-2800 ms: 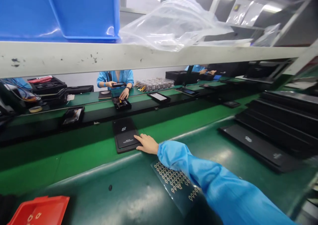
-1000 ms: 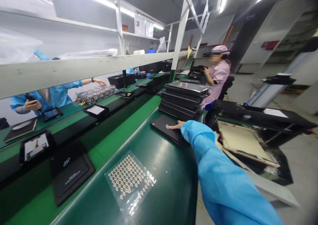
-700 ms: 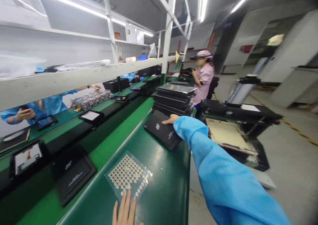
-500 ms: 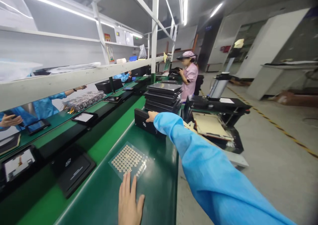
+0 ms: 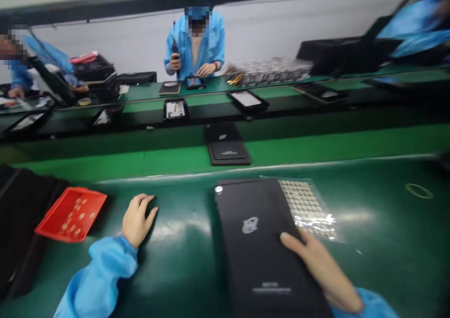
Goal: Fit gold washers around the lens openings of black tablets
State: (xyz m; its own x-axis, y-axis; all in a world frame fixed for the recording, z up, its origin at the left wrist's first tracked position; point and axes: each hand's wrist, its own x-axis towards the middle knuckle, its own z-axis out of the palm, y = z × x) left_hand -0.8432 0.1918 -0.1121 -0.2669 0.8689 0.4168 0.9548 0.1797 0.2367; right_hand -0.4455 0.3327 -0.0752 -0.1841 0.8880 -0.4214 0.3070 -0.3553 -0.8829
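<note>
Mostly dark green, the glossy mat [image 5: 183, 271] spreads across the near worktop, with patches of pale glare on it. Above it, slanting, is a black casing [image 5: 253, 257] with a pale logo; the right hand [image 5: 319, 262] grips its right edge, thumb on the face, the other fingers hidden. Part of a clear sheet [image 5: 305, 205] of small pale rings shows just beside it. The left hand [image 5: 137, 219] is low at the mat, fingers loosely curved, thumb set apart, near a red tray [image 5: 56, 222] holding a few rings.

Beyond the mat's edge runs a brighter green strip [image 5: 168, 161] bearing another black casing [image 5: 228, 144], then a dark lane [image 5: 207, 112] with open devices. At the far bench [image 5: 140, 92] a co-worker [image 5: 214, 41] in blue holds a dark tool [image 5: 175, 48] before a pale grey wall [image 5: 267, 32].
</note>
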